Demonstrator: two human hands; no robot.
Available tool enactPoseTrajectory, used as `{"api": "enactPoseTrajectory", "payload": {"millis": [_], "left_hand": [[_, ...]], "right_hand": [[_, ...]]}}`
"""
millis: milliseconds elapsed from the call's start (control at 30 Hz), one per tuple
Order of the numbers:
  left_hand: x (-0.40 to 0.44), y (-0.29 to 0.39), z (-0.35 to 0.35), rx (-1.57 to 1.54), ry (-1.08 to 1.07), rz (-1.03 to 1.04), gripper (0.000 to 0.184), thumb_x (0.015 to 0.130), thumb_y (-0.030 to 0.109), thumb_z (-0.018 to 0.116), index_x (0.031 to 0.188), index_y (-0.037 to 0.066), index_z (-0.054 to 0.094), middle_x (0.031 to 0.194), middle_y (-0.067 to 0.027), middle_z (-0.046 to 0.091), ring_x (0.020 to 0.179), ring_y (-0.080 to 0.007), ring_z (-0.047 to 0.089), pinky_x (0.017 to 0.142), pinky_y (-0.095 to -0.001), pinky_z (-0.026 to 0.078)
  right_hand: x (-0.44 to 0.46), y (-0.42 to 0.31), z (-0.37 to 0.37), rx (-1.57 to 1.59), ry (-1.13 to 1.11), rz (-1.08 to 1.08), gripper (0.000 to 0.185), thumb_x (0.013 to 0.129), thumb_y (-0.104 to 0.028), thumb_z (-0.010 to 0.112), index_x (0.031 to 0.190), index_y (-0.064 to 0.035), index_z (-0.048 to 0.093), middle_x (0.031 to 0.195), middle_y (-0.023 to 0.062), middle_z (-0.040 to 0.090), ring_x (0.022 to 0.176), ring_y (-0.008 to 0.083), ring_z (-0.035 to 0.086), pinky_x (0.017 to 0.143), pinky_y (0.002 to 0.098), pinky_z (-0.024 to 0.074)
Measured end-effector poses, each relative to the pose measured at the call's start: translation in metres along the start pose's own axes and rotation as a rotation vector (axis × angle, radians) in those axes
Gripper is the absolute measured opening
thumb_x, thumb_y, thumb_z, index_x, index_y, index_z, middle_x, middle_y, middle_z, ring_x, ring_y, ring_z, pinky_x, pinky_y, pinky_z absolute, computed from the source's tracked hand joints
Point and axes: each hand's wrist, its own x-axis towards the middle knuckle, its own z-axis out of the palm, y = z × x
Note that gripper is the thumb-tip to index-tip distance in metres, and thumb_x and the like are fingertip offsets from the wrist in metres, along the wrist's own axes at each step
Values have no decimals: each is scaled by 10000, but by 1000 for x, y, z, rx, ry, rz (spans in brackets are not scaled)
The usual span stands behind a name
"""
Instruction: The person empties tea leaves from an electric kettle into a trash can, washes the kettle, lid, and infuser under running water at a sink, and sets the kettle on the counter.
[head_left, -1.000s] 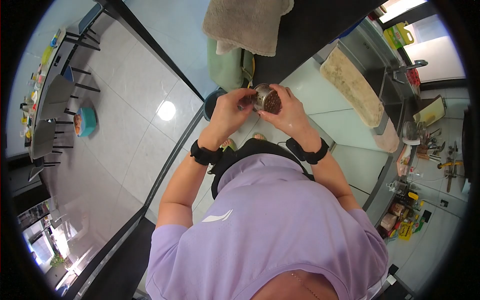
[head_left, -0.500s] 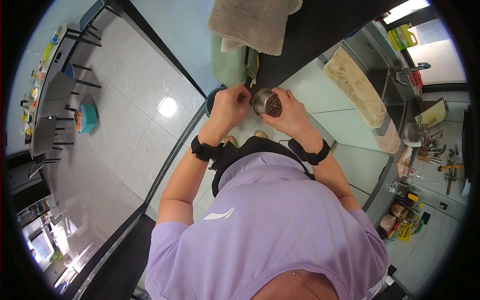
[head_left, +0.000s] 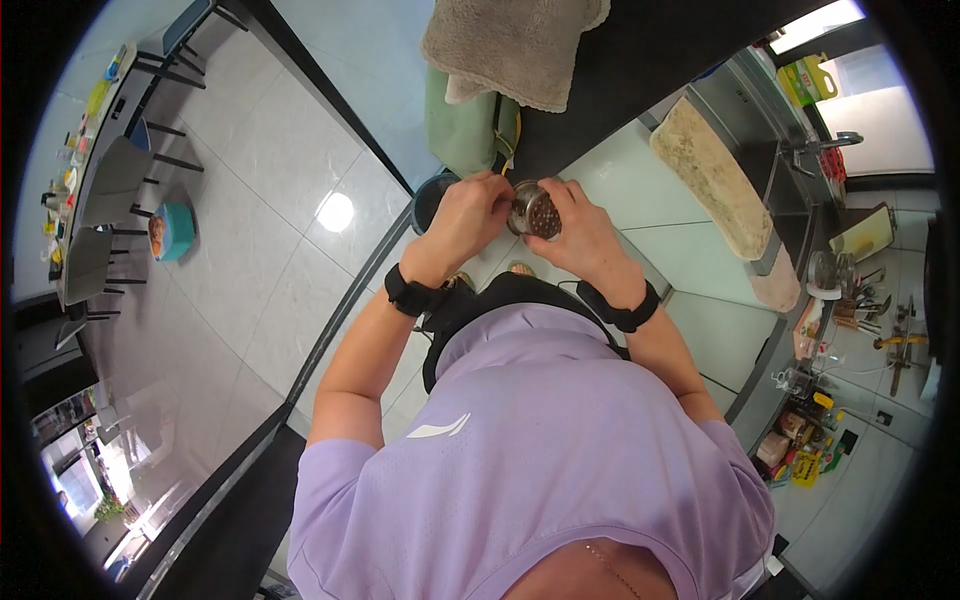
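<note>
A small round metal strainer (head_left: 541, 214) with a perforated base is tilted on its side above the floor. My right hand (head_left: 588, 235) grips it by its right side, fingers and thumb round the rim. At its left edge, the fingertips of my left hand (head_left: 465, 225) are pinched together at the strainer's opening; whatever is between them is hidden. Below and behind my left hand stands a dark blue bin (head_left: 428, 203). A green cloth or bag (head_left: 460, 128) hangs just beyond my hands.
A grey-beige towel (head_left: 512, 50) lies on the dark counter (head_left: 655, 60) ahead. At the right are a long stained mat (head_left: 715, 180), a sink tap (head_left: 835, 140), utensils and bottles. Chairs (head_left: 120, 180) and a teal tub (head_left: 173, 232) stand far left, past a dark-framed partition.
My left hand drew slightly away from the strainer, then came back against its opening. The strainer stays in my right hand. The view has shifted slightly.
</note>
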Motion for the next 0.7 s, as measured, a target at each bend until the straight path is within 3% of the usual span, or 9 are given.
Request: {"api": "enactPoseTrajectory", "payload": {"millis": [33, 133, 233, 267, 367, 500, 700], "left_hand": [[0, 0, 1, -25, 1, -17, 104, 736, -2, 569, 838, -18, 580, 763, -142, 588, 640, -231, 577, 584, -301, 450], [-4, 0, -7, -224, 49, -275, 88, 759, -8, 544, 844, -16, 567, 775, -103, 614, 648, -147, 569, 573, -261, 445], [-7, -1, -8, -600, 43, -354, 69, 764, -25, 539, 828, 0, 551, 787, -67, 614, 667, -107, 553, 590, -219, 441], [-8, -1, -6, -730, 44, -379, 67, 766, -30, 537, 822, 5, 546, 791, -55, 614, 674, -93, 547, 595, -205, 439], [-10, 6, 5, -874, 3, -348, 95, 770, -39, 542, 857, -4, 556, 795, -49, 611, 688, -85, 547, 619, -199, 435], [-11, 11, 12, -828, -85, -361, 153, 798, -12, 545, 946, -20, 585, 812, -34, 607, 712, -76, 534, 633, -209, 428], [-10, 10, 16, -982, 137, -356, 179, 812, 13, 558, 982, -29, 599, 831, -40, 613, 692, -82, 529, 635, -209, 428]], "right_hand": [[0, 2, 1, 6, 6, -8, 614, 637, -221, 715, 1156, -36, 443, 1063, 166, 516, 861, 331, 595, 700, 375, 509], [0, 13, 5, 445, 18, 94, 577, 695, -180, 683, 1184, -48, 406, 1065, 164, 502, 861, 315, 593, 703, 392, 512], [1, 19, -1, 1310, -57, 419, 549, 747, -102, 638, 1218, -61, 359, 1107, 149, 499, 884, 279, 593, 709, 382, 535], [1, 20, -8, 1480, -133, 409, 550, 771, -51, 590, 1248, -76, 318, 1129, 149, 495, 919, 286, 589, 705, 394, 549], [0, 21, -15, 1664, -258, 359, 539, 773, -54, 588, 1244, -81, 329, 1116, 152, 502, 946, 291, 586, 713, 399, 546], [3, 25, -16, 1585, -362, 231, 523, 795, -88, 579, 1254, -89, 329, 1117, 151, 510, 964, 306, 583, 719, 404, 542], [-1, 32, -2, 1650, -315, 294, 515, 847, -268, 578, 1252, -60, 338, 1152, 145, 512, 980, 305, 578, 755, 405, 527]]}}
